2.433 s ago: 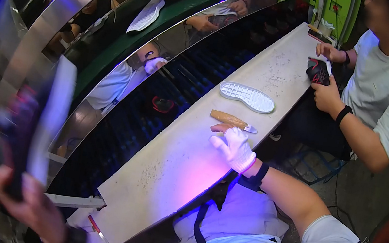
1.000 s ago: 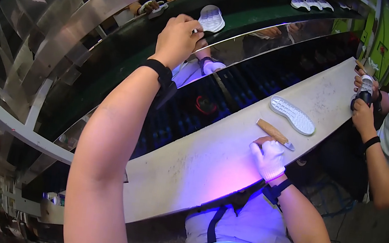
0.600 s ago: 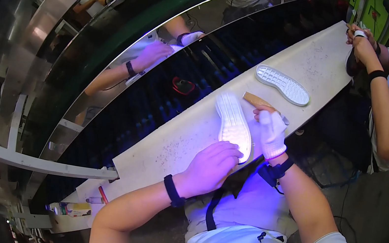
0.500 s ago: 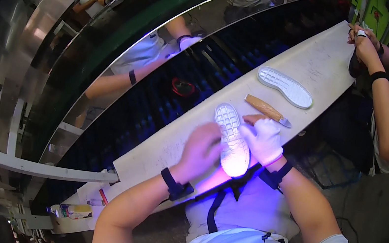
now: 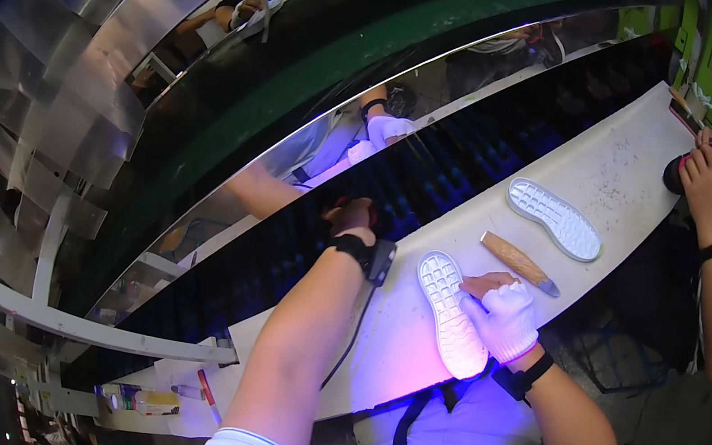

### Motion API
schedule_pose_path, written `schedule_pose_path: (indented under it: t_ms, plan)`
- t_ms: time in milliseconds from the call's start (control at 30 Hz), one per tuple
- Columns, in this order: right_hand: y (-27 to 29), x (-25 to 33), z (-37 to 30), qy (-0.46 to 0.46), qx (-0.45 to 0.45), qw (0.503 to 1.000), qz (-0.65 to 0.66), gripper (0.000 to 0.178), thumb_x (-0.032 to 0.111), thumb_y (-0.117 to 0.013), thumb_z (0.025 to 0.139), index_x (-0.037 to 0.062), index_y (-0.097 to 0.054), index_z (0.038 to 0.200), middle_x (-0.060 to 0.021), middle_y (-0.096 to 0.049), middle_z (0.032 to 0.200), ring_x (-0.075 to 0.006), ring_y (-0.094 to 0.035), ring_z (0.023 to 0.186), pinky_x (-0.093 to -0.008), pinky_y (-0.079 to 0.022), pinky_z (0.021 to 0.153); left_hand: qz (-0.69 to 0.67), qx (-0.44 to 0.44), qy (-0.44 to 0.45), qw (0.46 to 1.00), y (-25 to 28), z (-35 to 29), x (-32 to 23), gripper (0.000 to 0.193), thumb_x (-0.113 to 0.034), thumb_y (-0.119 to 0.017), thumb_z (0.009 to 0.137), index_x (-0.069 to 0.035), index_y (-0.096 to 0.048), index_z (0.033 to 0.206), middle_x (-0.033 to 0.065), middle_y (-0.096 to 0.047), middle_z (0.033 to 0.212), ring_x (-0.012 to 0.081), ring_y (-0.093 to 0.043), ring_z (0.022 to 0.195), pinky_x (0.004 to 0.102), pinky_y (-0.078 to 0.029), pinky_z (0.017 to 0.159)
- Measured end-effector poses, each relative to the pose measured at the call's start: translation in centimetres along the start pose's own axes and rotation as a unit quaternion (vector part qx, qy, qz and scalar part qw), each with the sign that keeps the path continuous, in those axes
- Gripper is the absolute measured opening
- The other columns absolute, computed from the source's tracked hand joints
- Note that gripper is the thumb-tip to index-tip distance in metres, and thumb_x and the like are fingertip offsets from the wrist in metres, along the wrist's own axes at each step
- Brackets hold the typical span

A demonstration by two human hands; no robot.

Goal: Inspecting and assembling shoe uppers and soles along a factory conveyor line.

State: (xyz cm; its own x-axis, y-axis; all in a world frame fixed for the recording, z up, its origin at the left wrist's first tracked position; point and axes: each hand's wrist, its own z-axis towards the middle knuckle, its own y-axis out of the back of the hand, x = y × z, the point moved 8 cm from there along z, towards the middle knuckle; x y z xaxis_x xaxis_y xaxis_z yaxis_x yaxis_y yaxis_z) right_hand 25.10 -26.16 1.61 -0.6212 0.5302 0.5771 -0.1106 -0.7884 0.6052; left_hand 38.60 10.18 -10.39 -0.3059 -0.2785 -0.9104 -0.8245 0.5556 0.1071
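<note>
My right hand (image 5: pixel 502 318), in a white glove with bare fingertips, grips the edge of a white shoe sole (image 5: pixel 451 313). The sole lies on the pale bench with its gridded face up, violet light falling on its near end. My bare left hand (image 5: pixel 352 215) reaches past the bench's far edge into a dark recess, at a dim red-and-black object (image 5: pixel 370 215); its fingers are mostly lost in shadow. Beyond my right hand lie a wooden-handled knife (image 5: pixel 519 262) and a second white shoe sole (image 5: pixel 554 218).
A long pale bench (image 5: pixel 630 152) runs from lower left to upper right, beside a shiny metal panel (image 5: pixel 291 163) that mirrors my arms. At the right, a co-worker's hands (image 5: pixel 707 172) hold a dark item. A red pen (image 5: pixel 210 395) and bottles (image 5: pixel 153 402) lie lower left.
My left hand has left the side of the sole and moved away, over the bench's far edge into the dark recess. My right hand stays on the sole. The view has shifted.
</note>
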Motion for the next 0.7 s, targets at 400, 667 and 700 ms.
schedule_pose_path:
  t_ms: [400,667,700]
  plan:
    - [-1.3,-2.1,-1.8,-0.077,0.101,0.992,0.011,0.027,0.028,-0.080,0.087,0.0086,-0.083,0.106,-0.0096,-0.080,0.115,-0.0311,-0.072,0.107,-0.0431,-0.055,0.099,-0.180,0.401,0.283,0.852,18.9,-23.9,2.1,0.057,-0.035,-0.058,0.112,-0.001,-0.046,0.157,0.0248,-0.060,0.149,0.0439,-0.067,0.130,0.0584,-0.057,0.111]
    - [1.4,4.6,-10.6,0.062,0.184,0.975,-0.111,0.053,0.029,-0.087,0.081,0.0088,-0.074,0.128,-0.0177,-0.064,0.144,-0.0401,-0.055,0.142,-0.0546,-0.049,0.113,0.395,0.228,-0.467,0.758,22.2,-22.1,-0.3,0.049,-0.023,-0.063,0.105,0.003,-0.058,0.146,0.0244,-0.063,0.146,0.0425,-0.059,0.135,0.0488,-0.043,0.120]
    - [1.5,2.8,-11.1,0.062,0.174,0.979,-0.090,0.050,0.023,-0.086,0.080,0.0091,-0.074,0.126,-0.0169,-0.067,0.140,-0.0405,-0.058,0.139,-0.0538,-0.051,0.110,0.390,0.253,-0.484,0.742,20.1,-23.4,-1.7,0.048,-0.026,-0.065,0.103,0.004,-0.062,0.140,0.0264,-0.064,0.141,0.0478,-0.059,0.132,0.0513,-0.044,0.117]
